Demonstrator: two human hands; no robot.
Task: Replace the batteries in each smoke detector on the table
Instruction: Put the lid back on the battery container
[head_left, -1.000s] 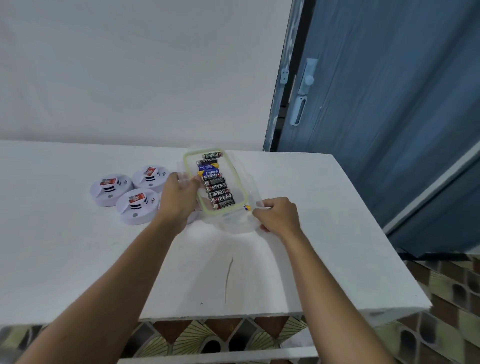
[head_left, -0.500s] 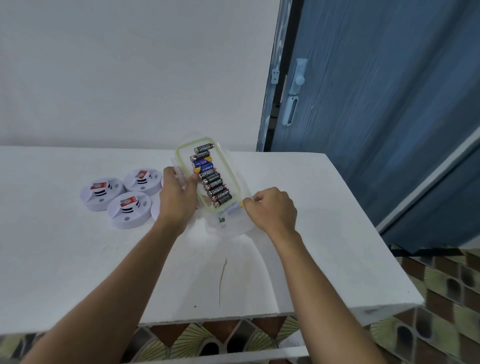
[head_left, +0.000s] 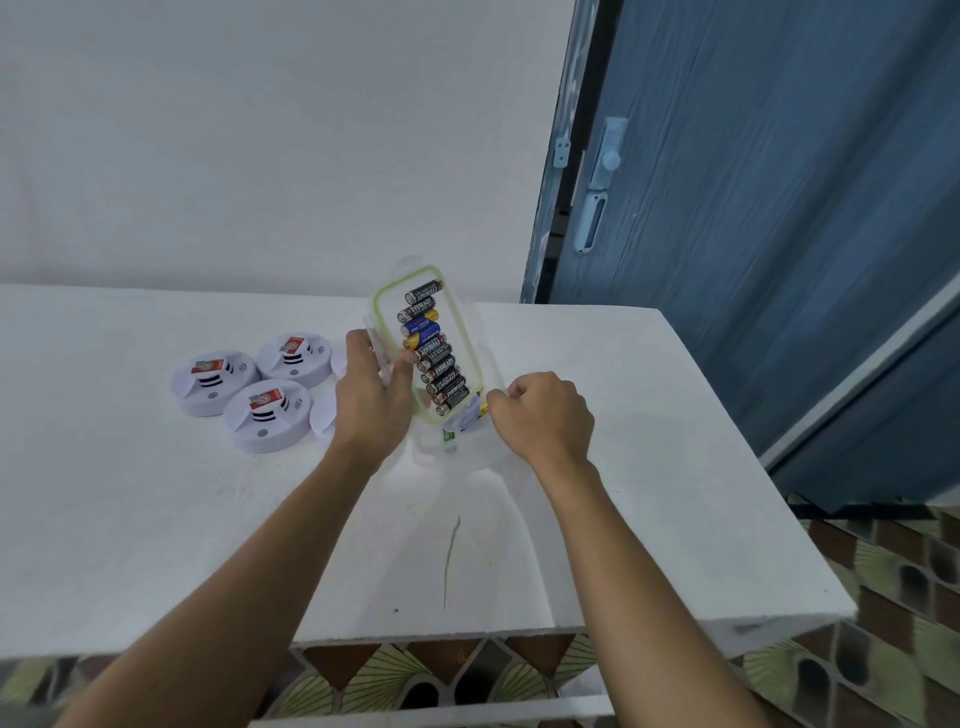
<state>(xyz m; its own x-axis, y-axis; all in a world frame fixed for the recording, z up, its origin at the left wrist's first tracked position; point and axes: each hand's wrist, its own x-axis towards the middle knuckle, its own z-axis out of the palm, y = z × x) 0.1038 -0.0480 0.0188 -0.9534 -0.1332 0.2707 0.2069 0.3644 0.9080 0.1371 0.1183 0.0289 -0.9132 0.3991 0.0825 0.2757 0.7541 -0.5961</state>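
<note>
- Near the tabletop's far edge, the left hand (head_left: 371, 400) grips the battery box (head_left: 470, 338) by its left side.
- The right hand (head_left: 545, 415) pinches its near right corner.
- The box tips up, its long way pointing away.

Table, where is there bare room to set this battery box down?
Bare: the wide patch between the right hand and the right edge of the table, and the front strip along the near edge. Crowded: left of the left hand, where the detectors cluster beside the box.
</note>
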